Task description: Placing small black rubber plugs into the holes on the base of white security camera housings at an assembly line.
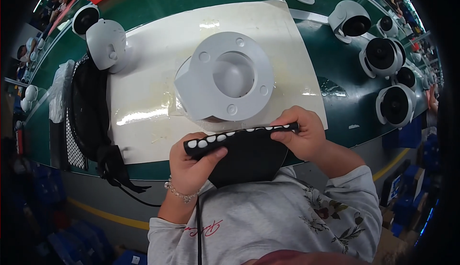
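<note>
My left hand [192, 165] and my right hand [304, 133] grip a black sheet [247, 157] by its two upper corners, thumbs towards me. Along its bent-over top edge runs a row of white round dots. The rest of the sheet hangs down in front of my body. Just beyond it, a white plastic camera-like housing [263, 68] lies with its round base facing up. That base has a wide central hollow and several small round recesses around its ring. Neither hand touches the housing.
A cream work sheet [143, 92] covers part of the green table [316, 44]. To the left lie a black pouch [91, 111], a white-dotted sheet [75, 142] and clear plastic wrap [61, 92]. White-and-black camera units [395, 104] stand right; another white unit [106, 44] stands at upper left.
</note>
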The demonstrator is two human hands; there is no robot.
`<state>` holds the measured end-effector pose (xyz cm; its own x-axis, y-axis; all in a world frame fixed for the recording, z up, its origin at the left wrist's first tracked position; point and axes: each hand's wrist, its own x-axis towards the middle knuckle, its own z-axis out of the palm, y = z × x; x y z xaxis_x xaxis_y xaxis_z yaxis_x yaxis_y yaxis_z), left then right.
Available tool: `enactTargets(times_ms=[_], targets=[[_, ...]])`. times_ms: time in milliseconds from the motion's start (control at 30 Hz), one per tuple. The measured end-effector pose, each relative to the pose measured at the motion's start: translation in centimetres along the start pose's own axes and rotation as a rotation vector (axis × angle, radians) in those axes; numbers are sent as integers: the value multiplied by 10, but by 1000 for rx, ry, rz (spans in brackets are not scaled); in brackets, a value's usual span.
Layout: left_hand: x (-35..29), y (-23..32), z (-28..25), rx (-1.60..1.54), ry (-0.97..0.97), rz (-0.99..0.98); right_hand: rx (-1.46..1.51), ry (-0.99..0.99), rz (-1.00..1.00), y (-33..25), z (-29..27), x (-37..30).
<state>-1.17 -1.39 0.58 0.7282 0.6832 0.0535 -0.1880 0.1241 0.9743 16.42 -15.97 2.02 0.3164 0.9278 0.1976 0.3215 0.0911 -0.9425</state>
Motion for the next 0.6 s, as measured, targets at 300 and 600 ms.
enactTargets(times_ms=[300,600], targets=[[-1,-6,-2,143,45,147,-130,101,-172,3,-8,13],[-2,-8,-2,181,61,143,-466,217,-427,-6,-7,17]])
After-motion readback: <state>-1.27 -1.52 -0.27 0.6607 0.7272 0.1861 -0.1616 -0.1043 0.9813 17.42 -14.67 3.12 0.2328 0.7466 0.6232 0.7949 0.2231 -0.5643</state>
